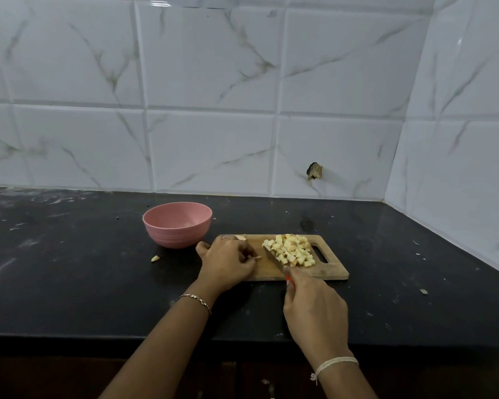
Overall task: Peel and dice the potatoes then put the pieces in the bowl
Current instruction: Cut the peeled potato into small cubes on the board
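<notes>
A heap of diced potato pieces (291,250) lies on the right half of a wooden cutting board (327,270). My right hand (311,306) grips a knife (274,256) by its orange handle, and the blade lies against the left side of the heap. My left hand (228,262) rests on the board's left end with its fingers curled; a small potato piece shows at the fingertips. A pink bowl (177,224) stands just left of the board and looks empty. One small piece (240,237) lies at the board's far left corner.
The black countertop (84,283) carries a stray potato scrap (155,258) in front of the bowl and another (423,291) at the right. White marbled tiles form the back wall and the right corner wall. The counter's front edge runs beneath my forearms.
</notes>
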The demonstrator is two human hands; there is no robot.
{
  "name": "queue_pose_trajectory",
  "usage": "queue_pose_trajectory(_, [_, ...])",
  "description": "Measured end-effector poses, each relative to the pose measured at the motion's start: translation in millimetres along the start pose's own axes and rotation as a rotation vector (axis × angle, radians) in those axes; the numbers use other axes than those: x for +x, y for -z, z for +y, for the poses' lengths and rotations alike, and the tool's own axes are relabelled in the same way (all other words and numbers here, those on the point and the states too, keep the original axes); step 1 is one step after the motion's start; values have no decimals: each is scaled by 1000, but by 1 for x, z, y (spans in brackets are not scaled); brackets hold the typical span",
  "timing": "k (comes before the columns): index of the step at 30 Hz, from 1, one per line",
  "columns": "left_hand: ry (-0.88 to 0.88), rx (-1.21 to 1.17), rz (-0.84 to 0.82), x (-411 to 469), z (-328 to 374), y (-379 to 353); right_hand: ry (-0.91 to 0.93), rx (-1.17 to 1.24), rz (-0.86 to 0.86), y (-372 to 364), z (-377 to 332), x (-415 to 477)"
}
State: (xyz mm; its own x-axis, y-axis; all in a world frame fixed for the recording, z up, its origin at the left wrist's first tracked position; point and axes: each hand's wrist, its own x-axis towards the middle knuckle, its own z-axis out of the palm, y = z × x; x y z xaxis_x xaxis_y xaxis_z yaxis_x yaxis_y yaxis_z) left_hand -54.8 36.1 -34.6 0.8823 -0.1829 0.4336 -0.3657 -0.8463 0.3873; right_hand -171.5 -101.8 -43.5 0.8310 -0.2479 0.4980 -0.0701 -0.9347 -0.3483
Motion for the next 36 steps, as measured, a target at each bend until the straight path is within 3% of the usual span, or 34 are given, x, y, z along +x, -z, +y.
queue_pose_trajectory(9, [-1, -44, -6, 1, 0, 1, 53, 44, 16, -2, 1, -2])
queue_pose_trajectory(18, [38, -83, -59, 4, 1, 1, 125, 27, -84, 2, 1, 5])
queue_pose_trajectory(26, [48, -130, -85, 3, 0, 2, 237, -122, -128, 1, -10, 21])
queue_pose_trajectory(36, [77, -83, 6, 4, -2, -3, 165, -69, -53, 0, -7, 7])
